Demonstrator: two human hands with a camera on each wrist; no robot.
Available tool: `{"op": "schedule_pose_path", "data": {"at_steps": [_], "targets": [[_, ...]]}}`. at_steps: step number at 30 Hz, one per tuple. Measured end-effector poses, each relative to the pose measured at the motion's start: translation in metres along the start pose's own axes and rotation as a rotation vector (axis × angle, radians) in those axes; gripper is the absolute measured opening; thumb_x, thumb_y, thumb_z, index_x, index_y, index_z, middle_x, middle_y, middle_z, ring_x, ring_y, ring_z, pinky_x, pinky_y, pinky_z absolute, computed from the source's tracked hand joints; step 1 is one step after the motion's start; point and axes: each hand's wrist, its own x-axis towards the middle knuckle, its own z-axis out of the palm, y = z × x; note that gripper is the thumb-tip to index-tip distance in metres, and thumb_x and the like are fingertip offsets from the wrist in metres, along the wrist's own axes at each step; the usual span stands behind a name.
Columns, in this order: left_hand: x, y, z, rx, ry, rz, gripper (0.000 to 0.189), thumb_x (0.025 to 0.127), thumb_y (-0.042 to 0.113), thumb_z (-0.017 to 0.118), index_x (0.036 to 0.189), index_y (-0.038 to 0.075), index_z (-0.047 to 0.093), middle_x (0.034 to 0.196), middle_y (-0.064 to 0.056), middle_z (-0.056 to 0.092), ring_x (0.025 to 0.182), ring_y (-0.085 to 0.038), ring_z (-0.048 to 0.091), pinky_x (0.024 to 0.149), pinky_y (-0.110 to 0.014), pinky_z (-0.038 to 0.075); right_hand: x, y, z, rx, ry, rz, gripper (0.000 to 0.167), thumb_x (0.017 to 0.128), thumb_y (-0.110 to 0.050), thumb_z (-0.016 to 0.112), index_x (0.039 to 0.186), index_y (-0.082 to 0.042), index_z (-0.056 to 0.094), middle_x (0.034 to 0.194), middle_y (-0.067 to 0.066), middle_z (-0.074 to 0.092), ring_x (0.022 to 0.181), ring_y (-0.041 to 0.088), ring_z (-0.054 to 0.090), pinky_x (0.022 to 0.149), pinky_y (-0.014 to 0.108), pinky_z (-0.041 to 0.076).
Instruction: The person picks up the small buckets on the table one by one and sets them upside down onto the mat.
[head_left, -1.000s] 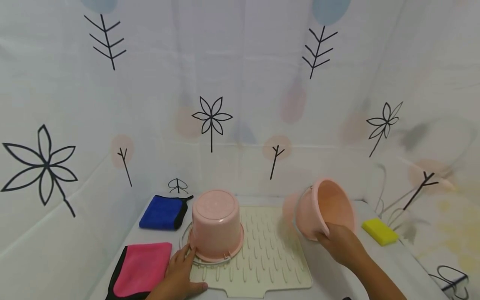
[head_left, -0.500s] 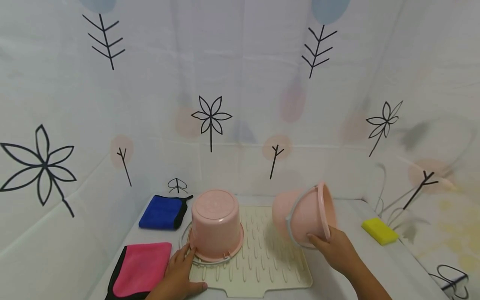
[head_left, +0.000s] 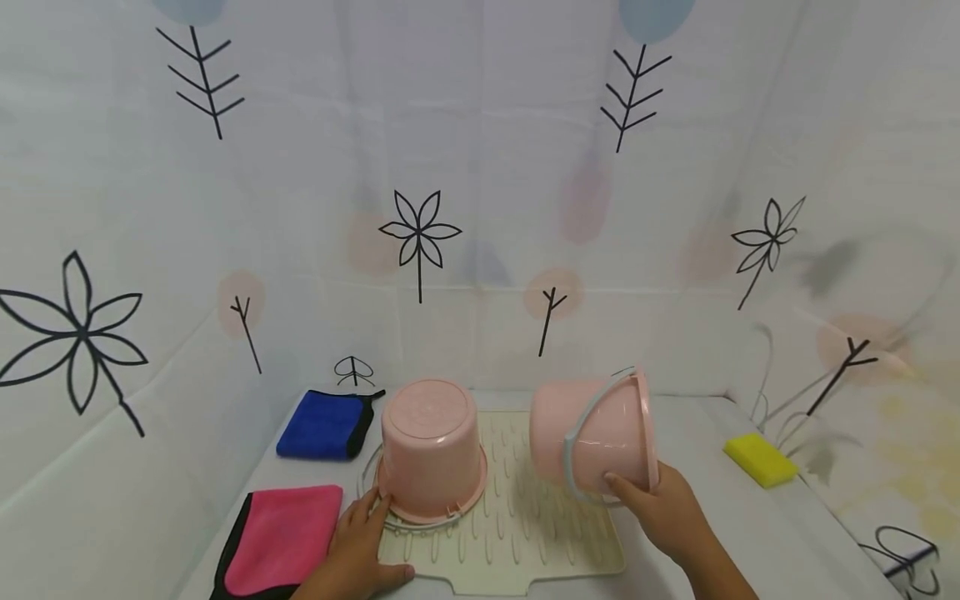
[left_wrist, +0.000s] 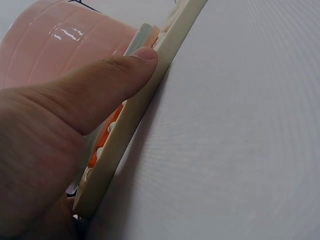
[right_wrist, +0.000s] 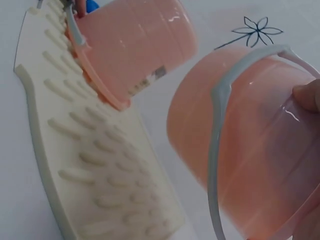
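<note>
A pink bucket (head_left: 431,450) stands upside down on the left half of a cream ridged drying mat (head_left: 540,533), its grey handle lying round the rim. My left hand (head_left: 360,537) rests at the mat's left front corner, fingertips touching the base of that bucket and thumb spread along the mat's edge. Over the mat's right half, my right hand (head_left: 660,508) grips a second pink bucket (head_left: 581,433) by its rim, thumb on the outside wall. This one lies sideways in the air, mouth to the right, its grey handle (right_wrist: 214,140) hanging across the side. My right fingers are hidden inside it.
A folded blue cloth (head_left: 322,425) with black trim lies at the back left, and a pink cloth (head_left: 288,533) in front of it beside my left hand. At the right edge of the white table (head_left: 705,433) is a yellow sponge (head_left: 760,459).
The right hand has carried its bucket leftward over the mat and turned it, so its mouth faces right instead of toward me. My left hand and the upside-down bucket stay put.
</note>
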Motion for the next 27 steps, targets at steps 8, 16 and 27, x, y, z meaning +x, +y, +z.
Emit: {"op": "schedule_pose_path", "data": {"at_steps": [8,16,27], "targets": [[0.000,0.005,-0.002,0.005,0.002,-0.006,0.129,0.065,0.062,0.094,0.163,0.005,0.032,0.168,-0.026,0.023,0.149,-0.057,0.020,0.112,-0.080,0.025,-0.004,0.009,0.009,0.081,0.047,0.045,0.064,0.096,-0.036,0.077,0.137,0.010,0.057,0.132,0.025,0.068,0.121,0.034,0.065,0.102,0.054,0.053],[0.002,0.002,0.004,-0.010,-0.010,-0.065,0.130,0.060,0.065,0.094,0.162,0.010,0.037,0.169,-0.020,0.025,0.150,-0.056,0.021,0.110,-0.081,0.027,-0.011,0.023,0.018,0.215,0.076,0.115,0.053,0.095,-0.027,0.078,0.131,0.008,0.060,0.123,0.017,0.071,0.105,0.014,0.064,0.086,0.025,0.053],[0.000,0.004,0.002,-0.013,0.030,-0.039,0.123,0.066,0.058,0.094,0.163,0.009,0.036,0.167,-0.024,0.026,0.149,-0.056,0.023,0.111,-0.079,0.029,-0.014,0.034,0.029,0.310,0.032,0.110,0.057,0.096,-0.024,0.077,0.139,0.007,0.055,0.136,0.020,0.066,0.116,0.015,0.062,0.089,0.021,0.052]]}}
